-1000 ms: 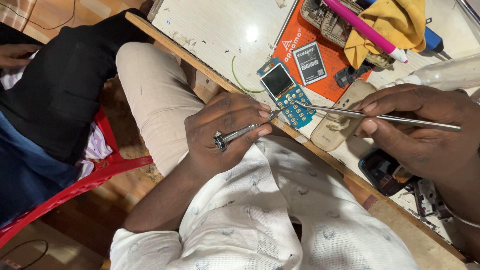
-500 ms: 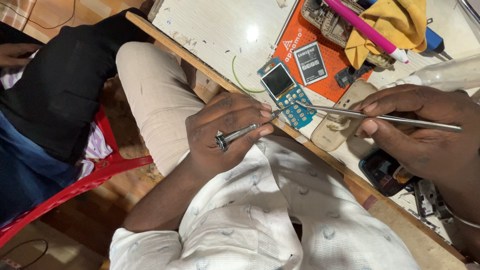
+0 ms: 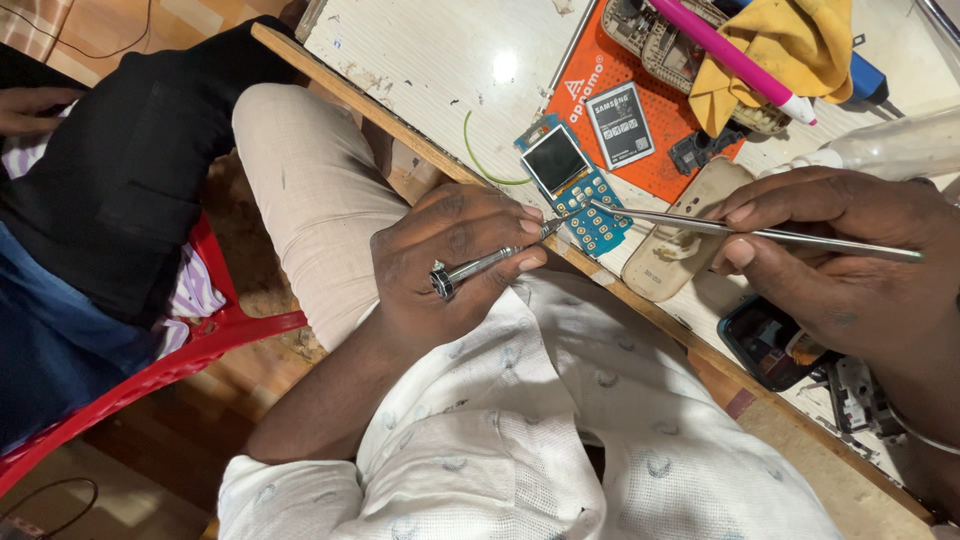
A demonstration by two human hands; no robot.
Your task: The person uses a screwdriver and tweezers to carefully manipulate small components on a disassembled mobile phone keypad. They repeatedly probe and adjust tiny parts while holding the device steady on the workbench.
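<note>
The left hand [image 3: 455, 250] is curled closed around one small metal screwdriver [image 3: 490, 265], pinching it between thumb and fingertips, with its tip at the near edge of one blue phone circuit board [image 3: 575, 190]. That board, with its small screen and rows of keypad contacts, lies at the edge of the white table [image 3: 430, 70], partly on one orange mat [image 3: 660, 120]. The right hand [image 3: 850, 260] is closed in a pinch on one pair of long metal tweezers [image 3: 740, 228], whose points rest on the keypad part of the board. One beige phone back cover [image 3: 680, 235] lies just beside the board, under the tweezers. On the mat sits one grey phone battery [image 3: 620, 122], and near it one small dark part [image 3: 700, 150]. Further back there is one yellow cloth [image 3: 790, 45] draped over a phone frame [image 3: 660, 35], with one pink pen-like tool [image 3: 735, 60] lying across them. One dark opened phone [image 3: 770, 340] rests under the right hand's wrist. At the left edge, another person sits on one red plastic chair [image 3: 180, 350].
</note>
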